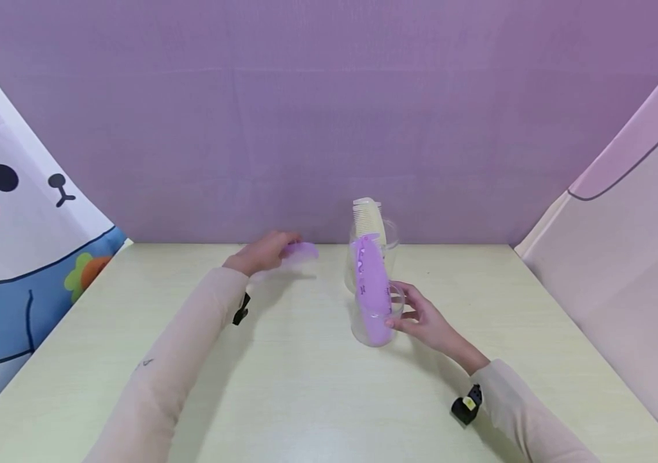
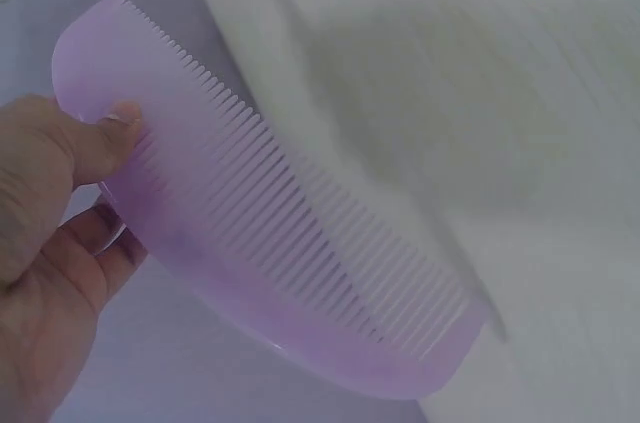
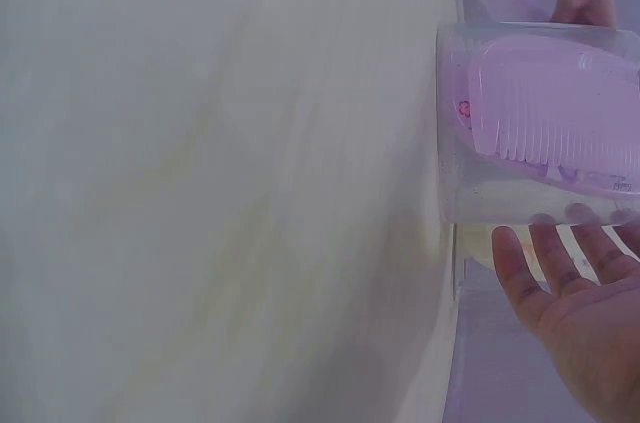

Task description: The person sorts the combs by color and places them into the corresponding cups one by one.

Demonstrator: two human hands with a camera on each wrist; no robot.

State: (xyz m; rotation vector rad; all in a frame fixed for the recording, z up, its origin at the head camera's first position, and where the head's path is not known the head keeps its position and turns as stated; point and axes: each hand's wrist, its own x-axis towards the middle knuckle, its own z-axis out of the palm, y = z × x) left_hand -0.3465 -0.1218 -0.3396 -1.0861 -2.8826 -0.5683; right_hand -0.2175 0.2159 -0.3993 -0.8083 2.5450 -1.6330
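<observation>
My left hand (image 1: 265,252) pinches a translucent purple comb (image 2: 300,243) near one end, thumb on its face and fingers behind. The comb's teeth point toward the table in the left wrist view. My right hand (image 1: 426,325) grips the side of a clear cup (image 3: 458,188), thumb at the front and fingers round the far side. Inside that cup stand purple combs (image 1: 372,276), one with small printed figures, rising well above the rim. Directly behind is a second clear cup (image 1: 392,233) with cream combs (image 1: 368,217) upright in it, partly hidden by the front one.
Both cups stand on a pale wood-grain table (image 1: 305,386), right of its middle. A purple cloth (image 1: 305,128) hangs along the table's back edge. Cartoon-printed cloth (image 1: 10,257) borders the left side, and pale pink cloth (image 1: 641,244) the right.
</observation>
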